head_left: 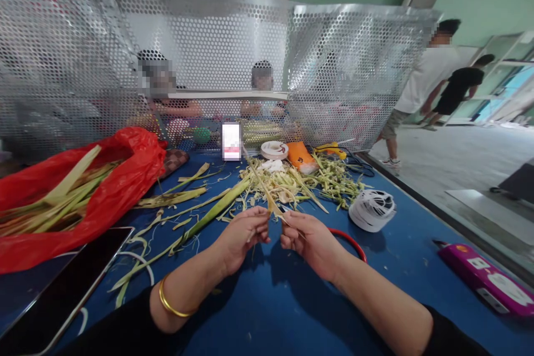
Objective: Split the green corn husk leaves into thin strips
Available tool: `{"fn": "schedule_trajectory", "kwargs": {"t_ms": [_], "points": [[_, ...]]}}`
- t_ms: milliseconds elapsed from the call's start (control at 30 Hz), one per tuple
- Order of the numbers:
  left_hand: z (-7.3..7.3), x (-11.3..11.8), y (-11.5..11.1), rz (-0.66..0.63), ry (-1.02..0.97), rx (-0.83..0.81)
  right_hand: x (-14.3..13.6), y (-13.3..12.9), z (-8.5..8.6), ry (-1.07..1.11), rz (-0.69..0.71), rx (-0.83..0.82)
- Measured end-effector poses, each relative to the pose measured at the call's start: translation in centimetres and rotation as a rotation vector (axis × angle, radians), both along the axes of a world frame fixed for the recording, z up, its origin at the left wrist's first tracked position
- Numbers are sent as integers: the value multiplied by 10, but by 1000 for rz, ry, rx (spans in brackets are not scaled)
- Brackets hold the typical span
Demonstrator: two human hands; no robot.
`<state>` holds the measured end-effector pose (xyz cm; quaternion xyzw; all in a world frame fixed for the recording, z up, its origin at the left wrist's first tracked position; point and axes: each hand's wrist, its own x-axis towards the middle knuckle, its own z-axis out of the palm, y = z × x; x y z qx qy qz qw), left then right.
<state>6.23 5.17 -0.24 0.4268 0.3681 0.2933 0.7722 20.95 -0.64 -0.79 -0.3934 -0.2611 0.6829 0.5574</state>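
Between my two hands, above the blue table (258, 311), a small pale yellow-green strip of plant leaf (273, 208) is pinched at both sides. My left hand (246, 233) has its fingers closed on the strip's left side. My right hand (304, 236) pinches its right side, with a thin strand trailing over the fingers. Just behind the hands lies a heap of dry leaf scraps (287, 186). A long green leaf (223, 203) lies to the left of the heap. The dark tip of something shows by my right fingertips; I cannot make it out.
A red bag of leaves (142, 150) and a tablet-like device (70, 295) lie left. Behind the scraps are a tape roll (274, 149), an orange packet (301, 157) and a lit phone (231, 141). A white roll (372, 211) and purple case (486, 278) stand right. People are beyond.
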Motion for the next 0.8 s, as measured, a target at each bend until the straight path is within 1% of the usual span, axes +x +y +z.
{"fn": "schedule_trajectory", "kwargs": {"t_ms": [67,100,167,267,367,467,567,700,800], "points": [[3,1,-1,-38,18,72,-1,-1,1,-125,-10,12],[4,1,-2,-36,26,117,-2,-2,2,-189,-16,25],[6,2,-4,10,62,213,-5,-4,2,-305,-13,58],[7,2,-7,93,177,363,-9,-4,1,-435,15,120],[9,3,-9,88,284,459,-9,-2,-4,-546,27,126],[12,4,-10,57,299,428,-6,0,-7,-592,-9,149],[15,4,-9,46,268,360,-4,-2,-4,-524,-36,165],[15,1,-7,24,257,354,-1,-4,1,-433,-62,142],[15,-1,-5,12,264,345,2,-3,5,-386,-91,164]]}}
